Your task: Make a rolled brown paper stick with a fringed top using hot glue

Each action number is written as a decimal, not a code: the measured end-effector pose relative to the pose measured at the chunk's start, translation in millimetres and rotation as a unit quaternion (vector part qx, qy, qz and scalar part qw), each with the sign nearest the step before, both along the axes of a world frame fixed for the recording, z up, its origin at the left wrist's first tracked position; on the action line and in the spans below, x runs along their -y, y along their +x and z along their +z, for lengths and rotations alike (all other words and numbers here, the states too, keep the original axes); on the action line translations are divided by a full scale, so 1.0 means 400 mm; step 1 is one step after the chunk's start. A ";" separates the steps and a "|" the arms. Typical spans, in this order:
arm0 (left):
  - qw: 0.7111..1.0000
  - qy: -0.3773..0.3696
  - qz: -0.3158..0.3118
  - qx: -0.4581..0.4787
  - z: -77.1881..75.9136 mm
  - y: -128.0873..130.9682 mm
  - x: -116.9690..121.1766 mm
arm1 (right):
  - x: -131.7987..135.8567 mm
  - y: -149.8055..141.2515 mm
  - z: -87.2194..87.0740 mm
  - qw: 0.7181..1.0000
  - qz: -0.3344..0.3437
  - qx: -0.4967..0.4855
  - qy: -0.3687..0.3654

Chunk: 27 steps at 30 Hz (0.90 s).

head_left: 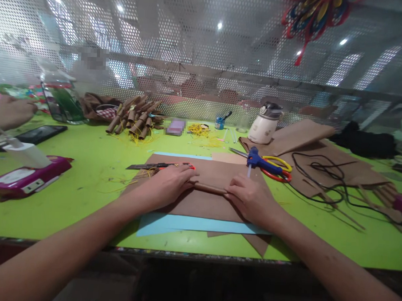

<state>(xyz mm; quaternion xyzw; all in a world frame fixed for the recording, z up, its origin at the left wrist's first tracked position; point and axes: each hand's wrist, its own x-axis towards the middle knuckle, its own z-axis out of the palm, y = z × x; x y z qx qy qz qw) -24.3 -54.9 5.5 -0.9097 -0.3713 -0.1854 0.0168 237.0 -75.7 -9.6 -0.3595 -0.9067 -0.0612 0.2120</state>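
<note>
A thin roll of brown paper (pixel 210 188) lies across the brown paper sheet (pixel 198 208) in front of me. The fingers of my left hand (pixel 173 185) are closed on its left end, and those of my right hand (pixel 248 198) grip its right end. Just beyond my left hand lies a utility knife (pixel 147 166), partly covered by the fingers. A blue glue gun (pixel 254 158) rests near my right hand, touching scissors (pixel 276 168) with yellow and orange handles. Light blue paper (pixel 171 222) shows under the brown sheet's near edge.
Bundled brown paper rolls (pixel 140 119) with yellow strands lie at the back. A white bottle (pixel 264 124) stands beside folded brown paper (pixel 298 137). Black cable (pixel 320 171) spreads at right. A purple power strip (pixel 29 176) and phone (pixel 42 134) lie left, near another person's hand (pixel 16 109).
</note>
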 end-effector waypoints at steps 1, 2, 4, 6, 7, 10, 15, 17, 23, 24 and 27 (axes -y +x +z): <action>1.000 -0.001 0.004 -0.002 0.000 -0.001 0.001 | 0.000 -0.001 0.000 1.000 -0.001 0.002 0.003; 1.000 -0.001 0.006 -0.004 -0.001 -0.002 0.001 | 0.001 -0.001 0.000 1.000 -0.003 0.002 0.004; 1.000 -0.003 0.003 -0.007 0.001 -0.003 0.002 | 0.003 -0.001 -0.001 1.000 -0.002 0.000 0.000; 1.000 -0.004 -0.001 -0.012 0.002 -0.004 0.003 | 0.003 -0.002 -0.003 1.000 0.005 -0.004 -0.008; 1.000 -0.005 0.000 -0.017 0.003 -0.005 0.003 | 0.004 -0.002 -0.003 1.000 0.010 -0.008 -0.010; 0.999 -0.013 0.010 -0.042 0.003 -0.009 0.005 | 0.005 -0.003 -0.005 0.999 0.025 -0.024 -0.010; 0.999 -0.025 0.018 -0.044 0.007 -0.018 0.015 | 0.007 0.002 -0.008 0.998 0.055 -0.028 -0.014; 0.998 -0.027 0.005 -0.050 0.011 -0.018 0.020 | 0.007 0.004 -0.010 0.997 0.060 -0.032 -0.019; 0.998 -0.023 -0.017 -0.055 0.010 -0.008 0.018 | 0.005 0.007 0.001 0.999 0.042 -0.021 -0.025; 0.998 -0.023 -0.025 -0.055 0.007 -0.007 0.015 | 0.004 0.006 0.005 0.999 0.035 -0.003 -0.019; 0.997 -0.019 -0.043 -0.056 -0.004 -0.006 0.007 | 0.009 -0.002 0.018 0.998 0.019 0.060 0.024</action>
